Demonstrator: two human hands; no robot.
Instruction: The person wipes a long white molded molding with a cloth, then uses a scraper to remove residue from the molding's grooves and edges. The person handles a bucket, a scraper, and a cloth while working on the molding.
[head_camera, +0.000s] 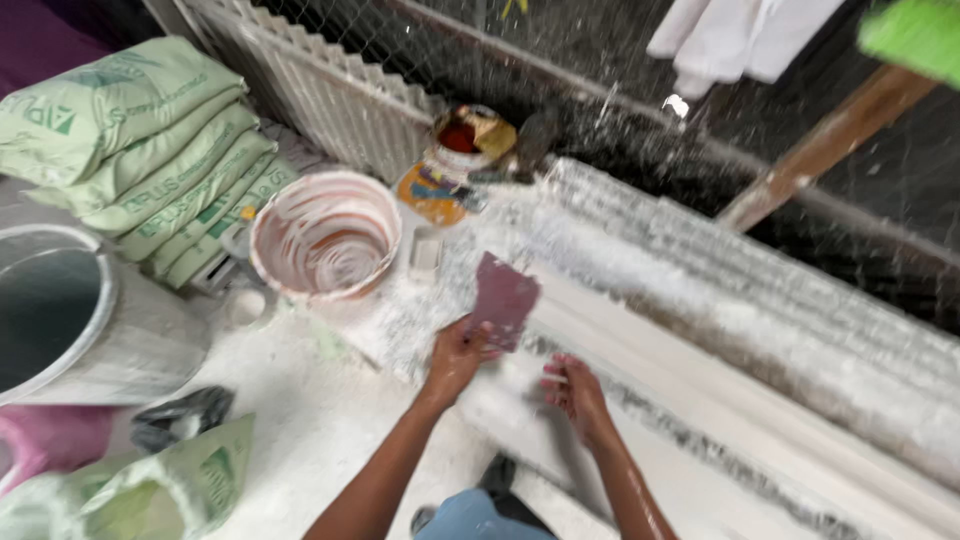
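Note:
My left hand (455, 358) grips a dark reddish sheet of sandpaper (503, 298) by its lower edge, holding it up over a long white moulded strip (700, 330) that runs from the centre to the lower right. My right hand (573, 392) hovers just to the right, fingers curled and dusted white, resting near the strip's smooth lower face; whether it holds anything I cannot tell. White dust covers the strip and the floor around both hands.
A plaster-smeared bucket (325, 235) stands left of the strip. Stacked green sacks (140, 140) lie at upper left, a large grey drum (60, 315) at left. Paint cans (465, 140) sit by a wire fence (600, 60). A wooden post (830, 145) leans at upper right.

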